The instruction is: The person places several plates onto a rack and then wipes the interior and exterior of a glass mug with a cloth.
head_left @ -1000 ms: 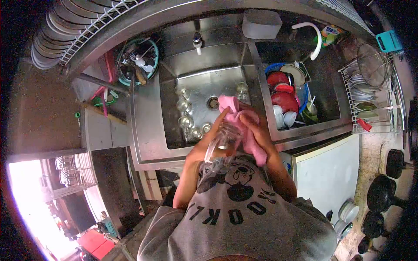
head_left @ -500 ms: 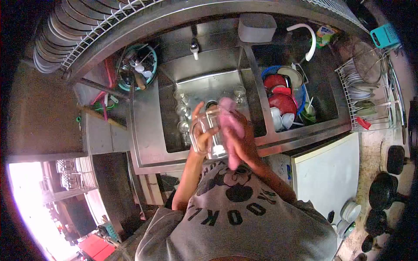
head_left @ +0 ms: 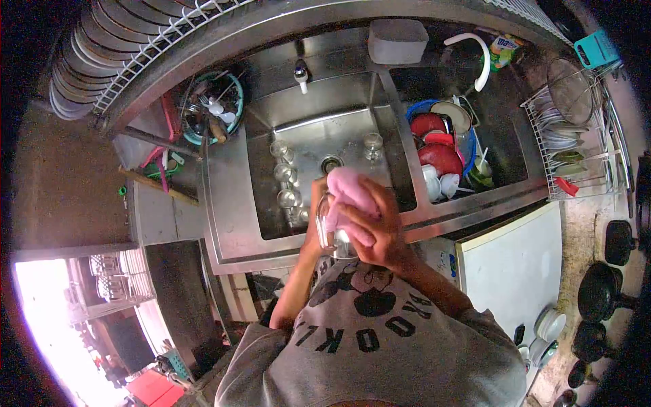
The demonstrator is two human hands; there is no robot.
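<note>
The left hand (head_left: 314,218) clasped a clear glass vessel (head_left: 325,227), likely fragile, best gripped round its body; the right hand (head_left: 382,227) clutched a soft pink cloth (head_left: 351,188) against it.

Dim, grainy, blown-out glare at lower left, glints on steel sink (head_left: 325,140), fisheye-curved edges, black corners

cloth (head_left: 349,184): pink | shirt (head_left: 400,370): grey, black print (head_left: 375,304) | dishes (head_left: 441,161): red | spout (head_left: 483,57): white

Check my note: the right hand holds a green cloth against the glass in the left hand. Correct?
Not green: the head view shows the cloth is pink. The right hand does hold it against the glass in the left hand.
</note>
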